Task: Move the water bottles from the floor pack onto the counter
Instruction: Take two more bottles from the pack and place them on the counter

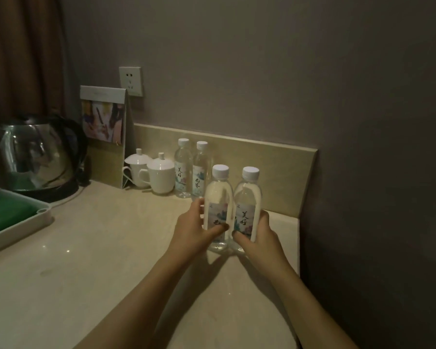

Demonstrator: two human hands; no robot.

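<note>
My left hand (pixel 190 229) holds one bottle (pixel 218 210) and my right hand (pixel 258 234) holds another bottle (pixel 246 210), fingers wrapped round each, low over the tabletop (pixel 111 248). Two more bottles (pixel 190 170) already stand far back by the wall. I can't see the floor pack.

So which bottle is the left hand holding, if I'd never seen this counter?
Find the steel kettle at the counter's left, then go right past two white lidded cups. Four bottles stand there; it's the front left bottle, gripped by the left hand, beside the right hand's bottle.
</note>
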